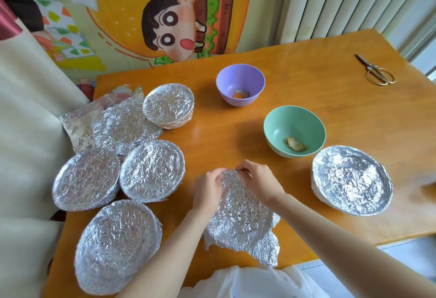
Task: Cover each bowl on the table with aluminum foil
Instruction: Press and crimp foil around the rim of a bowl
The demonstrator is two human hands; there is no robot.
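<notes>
Hands (208, 189) (259, 182) pinch foil (240, 212); five covered bowls (168, 106) (86, 179) (152, 171) (118, 245) (351, 179), two uncovered bowls (240, 78) (295, 120).

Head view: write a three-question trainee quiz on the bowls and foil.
1. True or false: the purple bowl is covered with foil.
2. Pick one: what do the left hand and right hand pinch? A. scissors B. foil sheet C. purple bowl
3. Fill in: ___ bowls plainly stand open.

Key: 1 false. 2 B. 3 two, the purple bowl and the green bowl.
</notes>
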